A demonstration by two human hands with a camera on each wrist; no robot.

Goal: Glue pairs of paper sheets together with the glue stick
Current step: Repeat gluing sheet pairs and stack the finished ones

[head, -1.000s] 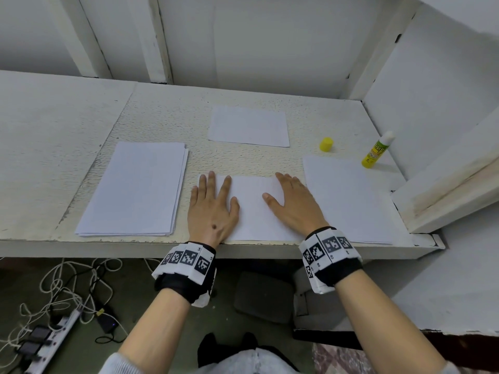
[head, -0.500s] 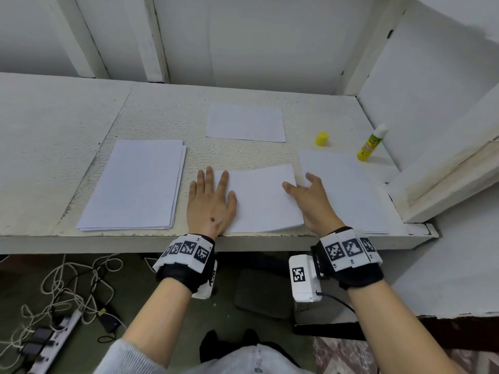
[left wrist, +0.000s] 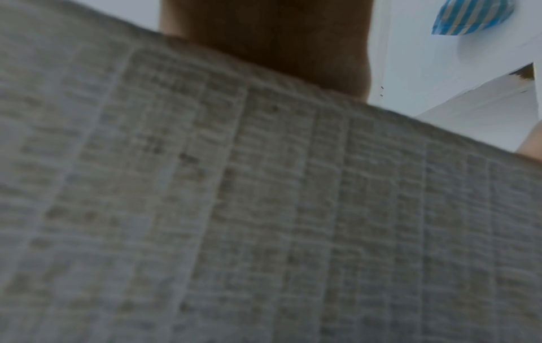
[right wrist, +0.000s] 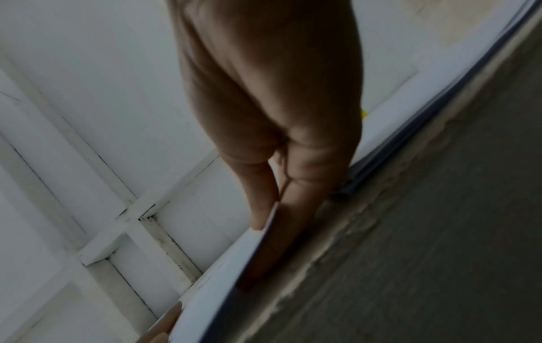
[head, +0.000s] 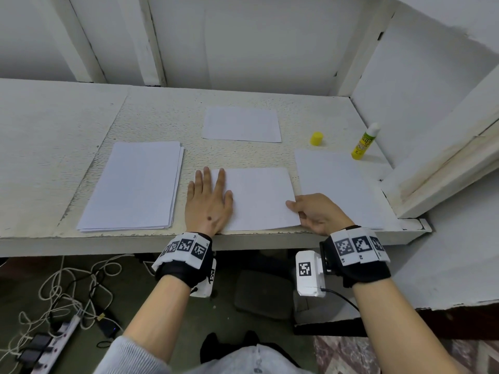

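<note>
The tabletop (head: 162, 109) was white and rough-textured, boxed in by white walls at 12 and 3 o'clock.

The paper stack (head: 135, 184) lay at 9 o'clock, its sheets slightly fanned along the right edge. A right-hand sheet (head: 337, 184) lay at 3 o'clock, reaching the near edge of the tabletop. The center sheet (head: 259, 195) sat at 6 o'clock, just in from the near edge, between the stack and the right-hand sheet. A far sheet (head: 241, 125) lay alone at 12 o'clock, well apart from the others.

The left hand (head: 208, 203) lay flat, palm down, fingers straight and slightly spread, pressing the left edge of the center sheet; part of the hand rested on bare tabletop. The left wrist view showed only blurred tabletop texture and the underside of the hand.

The right hand (head: 316, 211) pinched the right edge of the center sheet, thumb on top. In the right wrist view, fingers (right wrist: 293, 220) lay beneath the raised paper edge, with the thumb (right wrist: 261, 208) above it.

The glue stick (head: 364, 143) stood uncapped and leaning at 2 o'clock, near the right wall, just beyond the right-hand sheet's far corner. Its yellow cap (head: 316, 138) stood apart from it at 1 o'clock, between the stick and the far sheet.

Below the tabletop, cables and a power strip (head: 46, 344) lay on the floor at 7 o'clock.
</note>
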